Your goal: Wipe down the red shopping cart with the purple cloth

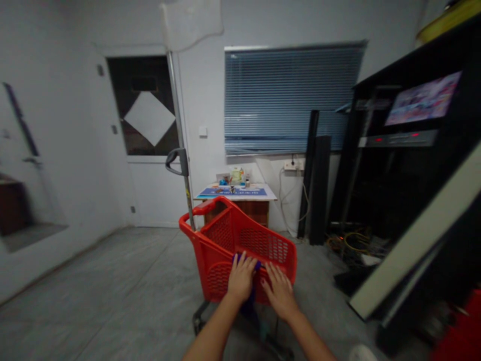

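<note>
A red plastic shopping cart [233, 235] with mesh-patterned sides stands on wheels straight ahead of me. My left hand [241, 277] and my right hand [280, 292] both lie over its near rim, fingers curled down across it. A blue-purple item [247, 307], possibly cloth or a handle part, shows under and between my hands and hangs inside the near end. Its exact form is hidden. A metal pole [179, 120] with a dark grey handle [177, 161] rises from the cart's far left corner.
A small table [235, 198] with papers and bottles stands past the cart, below a window blind [293, 100]. A door [143, 130] is at the left. Tall black panels [315, 175], black shelving [394, 165] and floor cables [353, 243] are at the right.
</note>
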